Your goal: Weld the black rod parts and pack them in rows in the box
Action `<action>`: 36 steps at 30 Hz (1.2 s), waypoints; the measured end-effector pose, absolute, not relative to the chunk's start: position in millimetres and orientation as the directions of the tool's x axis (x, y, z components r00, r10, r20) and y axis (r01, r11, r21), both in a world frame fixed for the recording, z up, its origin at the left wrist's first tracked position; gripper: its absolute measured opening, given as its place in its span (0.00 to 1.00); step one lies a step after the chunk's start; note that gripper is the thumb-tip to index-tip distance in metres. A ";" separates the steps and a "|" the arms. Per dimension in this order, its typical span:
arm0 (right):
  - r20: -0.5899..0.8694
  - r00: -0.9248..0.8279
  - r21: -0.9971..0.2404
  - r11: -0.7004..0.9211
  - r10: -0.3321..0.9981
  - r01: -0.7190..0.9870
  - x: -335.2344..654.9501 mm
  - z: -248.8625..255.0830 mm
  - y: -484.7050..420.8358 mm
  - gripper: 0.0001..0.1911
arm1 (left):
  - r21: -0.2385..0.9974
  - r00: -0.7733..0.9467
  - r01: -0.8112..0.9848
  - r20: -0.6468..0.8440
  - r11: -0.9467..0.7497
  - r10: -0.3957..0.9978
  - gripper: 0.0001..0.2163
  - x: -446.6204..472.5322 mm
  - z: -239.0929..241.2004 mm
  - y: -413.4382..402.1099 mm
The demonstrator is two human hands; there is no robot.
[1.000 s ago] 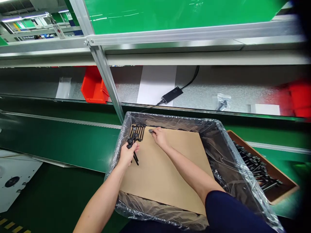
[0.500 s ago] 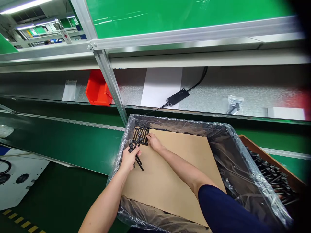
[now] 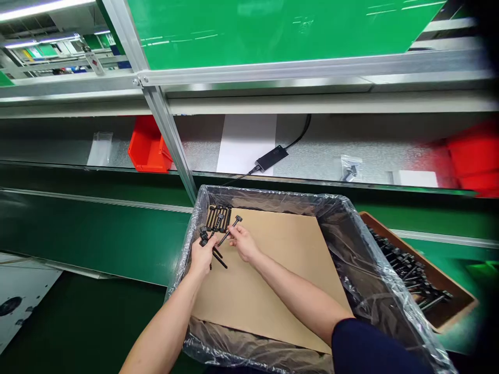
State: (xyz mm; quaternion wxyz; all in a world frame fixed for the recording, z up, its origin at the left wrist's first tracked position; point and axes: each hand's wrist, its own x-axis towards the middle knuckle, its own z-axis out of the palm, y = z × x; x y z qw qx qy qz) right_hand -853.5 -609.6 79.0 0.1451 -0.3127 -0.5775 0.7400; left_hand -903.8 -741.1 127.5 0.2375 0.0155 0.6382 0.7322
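Note:
My left hand is closed round a few long black bolts, their heads up and shanks slanting out below the fingers. My right hand pinches a single black bolt, tilted with its head up and away from me; its lower end is close to my left fingers. Just beyond both hands, a row of black bolts lies side by side in the far left corner of a brown cardboard sheet. The sheet lies inside a bin lined with clear plastic.
Right of the bin stands a brown tray heaped with black bolts. On the shelf behind are a red bin, a white sheet, a black cabled box and a small plastic bag. A metal post rises behind the bin.
My right hand has drawn back from the row and now holds one bolt upright at a slant near my left hand. The view has turned slightly right.

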 end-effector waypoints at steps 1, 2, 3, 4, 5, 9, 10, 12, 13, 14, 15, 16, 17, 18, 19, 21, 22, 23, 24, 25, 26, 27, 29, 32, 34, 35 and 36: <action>-0.340 -0.720 -0.940 -0.242 0.605 0.240 -860.5 73.0 -593.6 0.21 | 0.932 -0.884 -0.353 -0.306 -0.077 0.353 0.18 -904.2 128.4 -740.9; -0.372 -0.690 -0.926 -0.203 0.621 0.317 -868.2 66.4 -576.9 0.20 | 0.921 -0.874 -0.382 -0.334 -0.073 0.352 0.19 -904.5 129.3 -740.9; -0.391 -0.669 -0.913 -0.173 0.632 0.370 -876.1 59.4 -560.8 0.20 | 0.910 -0.860 -0.409 -0.362 -0.062 0.361 0.20 -904.8 130.1 -741.0; -0.405 -0.651 -0.897 -0.144 0.641 0.417 -884.0 52.4 -546.5 0.19 | 0.901 -0.844 -0.431 -0.386 -0.044 0.373 0.20 -905.0 130.6 -741.3; -0.412 -0.639 -0.886 -0.121 0.650 0.449 -891.7 45.7 -534.8 0.19 | 0.896 -0.831 -0.444 -0.402 -0.022 0.384 0.20 -905.2 130.8 -741.6; -0.409 -0.617 -0.832 0.003 0.673 0.555 -918.2 26.2 -514.9 0.15 | 0.893 -0.816 -0.448 -0.425 0.034 0.392 0.19 -906.1 128.6 -743.1; -0.400 -0.620 -0.824 0.031 0.674 0.565 -923.4 24.1 -514.5 0.14 | 0.894 -0.817 -0.446 -0.425 0.040 0.391 0.19 -906.2 127.9 -743.3; -0.375 -0.637 -0.818 0.083 0.674 0.569 -931.2 24.1 -515.0 0.11 | 0.894 -0.812 -0.445 -0.427 0.051 0.397 0.18 -906.2 127.0 -743.4; -0.359 -0.647 -0.818 0.107 0.672 0.565 -933.1 26.1 -515.2 0.10 | 0.892 -0.808 -0.448 -0.430 0.054 0.403 0.18 -906.2 127.0 -743.3; -0.342 -0.658 -0.820 0.128 0.670 0.557 -933.3 29.3 -515.3 0.09 | 0.889 -0.802 -0.454 -0.435 0.056 0.409 0.17 -906.2 127.2 -743.1; -0.325 -0.668 -0.824 0.146 0.669 0.547 -931.4 33.6 -515.7 0.08 | 0.886 -0.798 -0.461 -0.440 0.053 0.412 0.17 -906.3 127.7 -742.9; -0.308 -0.679 -0.830 0.160 0.667 0.534 -927.0 38.8 -517.1 0.07 | 0.881 -0.794 -0.471 -0.447 0.047 0.412 0.17 -906.5 128.5 -742.6; -0.292 -0.689 -0.838 0.170 0.663 0.519 -920.2 44.5 -520.3 0.05 | 0.875 -0.792 -0.482 -0.454 0.038 0.408 0.17 -906.6 129.5 -742.3; -0.276 -0.697 -0.843 0.182 0.662 0.506 -911.0 50.6 -525.8 0.03 | 0.869 -0.790 -0.493 -0.462 0.029 0.403 0.17 -906.7 130.6 -741.9; -0.276 -0.716 -0.855 0.176 0.642 0.488 -899.8 56.8 -534.1 0.03 | 0.862 -0.786 -0.506 -0.471 0.023 0.401 0.17 -906.6 131.8 -741.6; -0.323 -0.796 -0.909 0.067 0.511 0.412 -875.0 69.2 -558.8 0.08 | 0.848 -0.773 -0.529 -0.491 0.020 0.402 0.17 -905.4 133.8 -741.1; -0.346 -0.850 -0.933 -0.053 0.398 0.355 -863.2 75.1 -573.7 0.12 | 0.843 -0.763 -0.537 -0.499 0.026 0.411 0.17 -904.3 134.5 -741.0; -0.344 -0.894 -0.934 -0.200 0.286 0.296 -853.0 80.6 -588.5 0.16 | 0.839 -0.749 -0.542 -0.503 0.037 0.431 0.17 -902.9 135.0 -740.9; -0.328 -0.921 -0.909 -0.338 0.212 0.246 -845.0 85.7 -601.6 0.19 | 0.837 -0.730 -0.545 -0.506 0.056 0.460 0.18 -901.2 135.4 -741.0; -0.316 -0.932 -0.866 -0.454 0.176 0.208 -839.6 90.0 -611.4 0.21 | 0.835 -0.707 -0.545 -0.507 0.078 0.493 0.18 -899.4 135.7 -741.1; -0.323 -0.928 -0.830 -0.527 0.189 0.182 -836.7 93.5 -616.6 0.22 | 0.832 -0.680 -0.546 -0.511 0.102 0.525 0.18 -897.8 135.9 -741.3; -0.342 -0.912 -0.805 -0.571 0.227 0.159 -836.0 95.8 -616.4 0.22 | 0.826 -0.654 -0.549 -0.518 0.125 0.551 0.19 -896.4 136.1 -741.6; -0.364 -0.860 -0.813 -0.573 0.359 0.105 -839.4 96.3 -600.2 0.21 | 0.811 -0.619 -0.564 -0.538 0.153 0.572 0.20 -894.8 136.6 -742.1; -0.227 -0.741 -0.967 -0.234 0.632 0.096 -849.2 85.4 -553.3 0.15 | 0.772 -0.585 -0.615 -0.585 0.163 0.561 0.17 -895.1 137.0 -742.2; -0.063 -0.751 -0.928 0.238 0.657 0.286 -855.2 71.6 -526.2 0.12 | 0.724 -0.538 -0.670 -0.624 0.161 0.566 0.14 -896.5 136.6 -741.9; -0.017 -0.800 -0.800 0.472 0.600 0.371 -857.7 63.8 -517.6 0.12 | 0.698 -0.511 -0.699 -0.641 0.158 0.572 0.13 -897.3 136.1 -741.6; -0.012 -0.851 -0.642 0.648 0.525 0.409 -860.1 55.9 -512.7 0.13 | 0.675 -0.491 -0.722 -0.653 0.150 0.577 0.13 -898.1 135.5 -741.4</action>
